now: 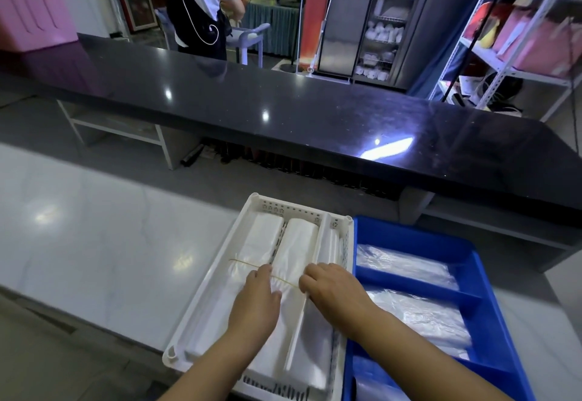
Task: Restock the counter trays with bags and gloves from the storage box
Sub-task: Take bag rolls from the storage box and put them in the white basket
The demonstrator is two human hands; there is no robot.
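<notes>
White bag bundles [296,243] lie in the white tray [293,210] at six o'clock on the desk [94,243], the left hand [256,299] pressing flat on them, the right hand [333,290] pinching their rubber band [245,262] with curled fingers [307,284].

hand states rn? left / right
Left hand: open, fingers pressing on the bag bundle.
Right hand: grip closed, apparently pinching the rubber band.

Left grip [256,293], right grip [330,287] bare; forearms [409,337] bare to frame edge.
</notes>
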